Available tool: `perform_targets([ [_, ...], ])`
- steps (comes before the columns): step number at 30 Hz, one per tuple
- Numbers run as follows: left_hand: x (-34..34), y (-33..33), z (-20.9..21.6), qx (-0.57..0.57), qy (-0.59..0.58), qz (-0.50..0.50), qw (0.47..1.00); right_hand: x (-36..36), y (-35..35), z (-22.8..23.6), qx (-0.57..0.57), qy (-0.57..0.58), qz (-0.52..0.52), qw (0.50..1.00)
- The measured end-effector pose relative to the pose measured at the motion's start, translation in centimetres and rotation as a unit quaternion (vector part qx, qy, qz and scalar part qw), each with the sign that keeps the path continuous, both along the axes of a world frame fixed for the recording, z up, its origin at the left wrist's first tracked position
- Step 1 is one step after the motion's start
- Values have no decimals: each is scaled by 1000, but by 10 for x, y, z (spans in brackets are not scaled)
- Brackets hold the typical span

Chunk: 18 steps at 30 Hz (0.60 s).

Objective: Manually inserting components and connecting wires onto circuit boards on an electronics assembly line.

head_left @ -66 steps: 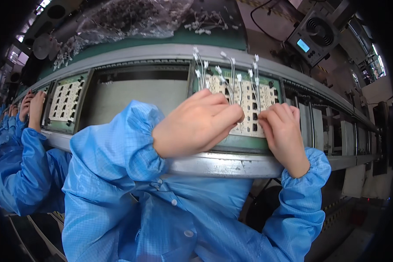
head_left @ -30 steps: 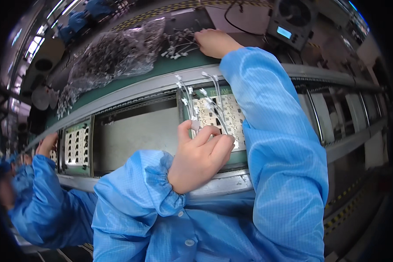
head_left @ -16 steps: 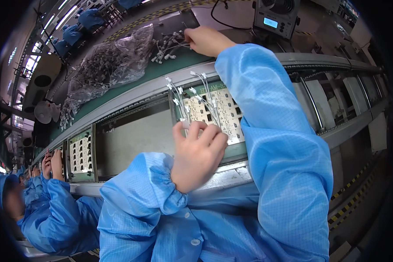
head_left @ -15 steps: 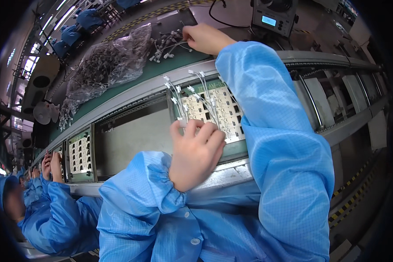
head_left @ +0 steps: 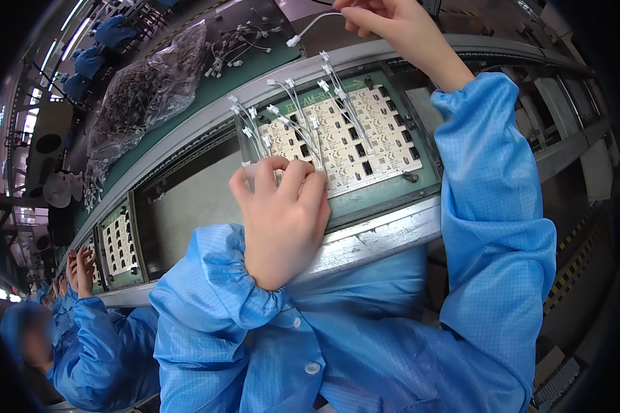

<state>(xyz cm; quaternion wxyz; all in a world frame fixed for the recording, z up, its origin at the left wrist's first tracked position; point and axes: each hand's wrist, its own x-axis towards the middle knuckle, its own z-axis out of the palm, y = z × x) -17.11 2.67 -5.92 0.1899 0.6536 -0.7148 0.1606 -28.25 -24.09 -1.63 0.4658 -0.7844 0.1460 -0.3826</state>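
Observation:
A circuit board panel (head_left: 382, 148), pale with rows of black parts, sits in a green carrier (head_left: 420, 180) before me. My left hand (head_left: 279, 217) rests over the panel's near left corner, fingers bent and pressed together; what lies under the fingertips is hidden. White cables with small plugs (head_left: 300, 124) lie across the panel, some running to the left fingers. Beyond the far edge, my right hand (head_left: 410, 31) is raised, its fingers pinched on one end of a white cable (head_left: 317, 26). The cable's other plug hangs free to the left.
A clear plastic bag (head_left: 148, 96) of cables lies on the green bench at the far left, beside a loose cable pile (head_left: 241, 45). The conveyor's metal rail (head_left: 386, 224) runs along my front. Left, a co-worker (head_left: 110, 344) handles another board (head_left: 119, 241).
My right hand has left the cable pile and moved right, bringing a white cable. The view has shifted, showing more of the panel. My left hand stays at the panel.

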Motion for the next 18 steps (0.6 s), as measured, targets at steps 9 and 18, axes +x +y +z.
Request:
perform_targets([
  [9,-13,0,0,9,-75,41,996,-13,-4,-13,18,-21,13,1000],
  [18,-22,-1,12,33,-168,39,984,-26,5,-12,32,-51,0,998],
])
